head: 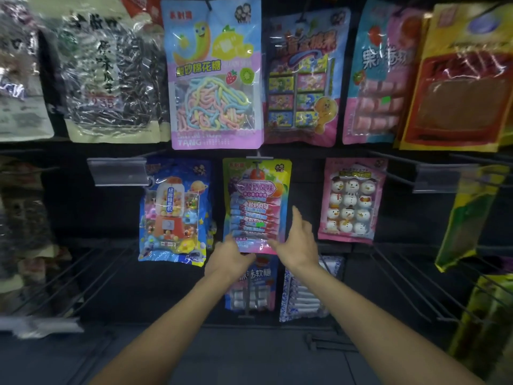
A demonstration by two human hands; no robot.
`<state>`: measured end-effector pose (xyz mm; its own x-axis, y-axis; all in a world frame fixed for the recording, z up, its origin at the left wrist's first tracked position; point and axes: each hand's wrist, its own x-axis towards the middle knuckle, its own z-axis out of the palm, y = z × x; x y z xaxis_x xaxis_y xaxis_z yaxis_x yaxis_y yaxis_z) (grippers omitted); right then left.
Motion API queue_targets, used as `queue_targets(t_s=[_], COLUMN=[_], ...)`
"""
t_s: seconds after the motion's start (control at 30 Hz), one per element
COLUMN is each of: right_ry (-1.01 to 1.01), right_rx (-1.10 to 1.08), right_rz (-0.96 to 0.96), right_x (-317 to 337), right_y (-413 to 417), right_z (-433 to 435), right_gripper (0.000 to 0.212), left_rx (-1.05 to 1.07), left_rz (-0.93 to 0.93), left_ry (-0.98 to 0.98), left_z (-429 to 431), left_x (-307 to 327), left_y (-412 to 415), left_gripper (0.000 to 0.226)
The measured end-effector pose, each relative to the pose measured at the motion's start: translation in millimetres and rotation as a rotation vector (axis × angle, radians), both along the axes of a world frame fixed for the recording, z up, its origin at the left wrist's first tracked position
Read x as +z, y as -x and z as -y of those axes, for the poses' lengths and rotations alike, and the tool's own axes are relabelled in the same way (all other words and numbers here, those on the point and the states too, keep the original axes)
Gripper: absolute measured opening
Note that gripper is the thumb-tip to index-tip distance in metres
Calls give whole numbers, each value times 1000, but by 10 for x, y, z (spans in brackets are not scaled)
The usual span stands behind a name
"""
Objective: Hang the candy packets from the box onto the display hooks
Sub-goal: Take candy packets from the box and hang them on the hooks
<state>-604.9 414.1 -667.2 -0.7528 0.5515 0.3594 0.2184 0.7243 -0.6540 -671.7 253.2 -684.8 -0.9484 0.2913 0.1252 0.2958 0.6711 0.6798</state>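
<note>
Glossy plastic candy packets (256,204) — dark metal hooks (410,284).

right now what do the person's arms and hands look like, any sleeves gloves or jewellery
Both forearms are bare from the bottom edge of the picture up to the wrists, with no sleeves in view. The left hand and the right hand wear no gloves. No watch, bracelet or ring shows on either wrist or on the fingers that can be seen, though the picture is slightly blurred. No markings are visible on the arms.
</note>
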Motion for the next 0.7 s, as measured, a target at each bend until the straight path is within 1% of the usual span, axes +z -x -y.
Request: queue_targets(t_s=[0.1, 0.13, 0.23, 0.3, 0.37, 0.4, 0.47, 0.6, 0.67, 0.7], right_ry=[-163, -186, -168, -217, -261, -264, -285, -390, -394, -394], right_rx=[39, 49, 117, 155, 199, 220, 269, 378, 433, 459], right_rz=[26, 40, 114, 187, 239, 251, 273, 357, 412, 440], right_x=[20, 22, 14, 4, 14, 29, 44, -89, -244, -330], right_y=[-269, -372, -759, -1036, -1339, -1496, -1824, -2437, -2692, -2806], right_z=[42, 76, 221, 284, 330, 358, 414, 481, 475, 453], right_gripper=[102, 101, 101, 96, 85, 81, 81, 80, 74, 67], left_rx=[-64, -75, -108, -154, -189, -190, -200, -252, -277, -293], left_rz=[-118, -170, -354, -493, -587, -614, -625, -625, -615, -598], left_ry=[118, 166, 293, 299, 292, 295, 312, 320, 345, 348], left_z=[147, 200, 374, 497, 634, 702, 829, 1027, 1085, 1103], left_x=[139, 180, 228, 185, 96, 49, -28, -268, -461, -578], left_y=[-346, -471, -861, -1103, -1303, -1398, -1627, -2123, -2342, -2438], left_gripper=[78, 74, 66, 58, 54, 55, 60, 64, 66, 66])
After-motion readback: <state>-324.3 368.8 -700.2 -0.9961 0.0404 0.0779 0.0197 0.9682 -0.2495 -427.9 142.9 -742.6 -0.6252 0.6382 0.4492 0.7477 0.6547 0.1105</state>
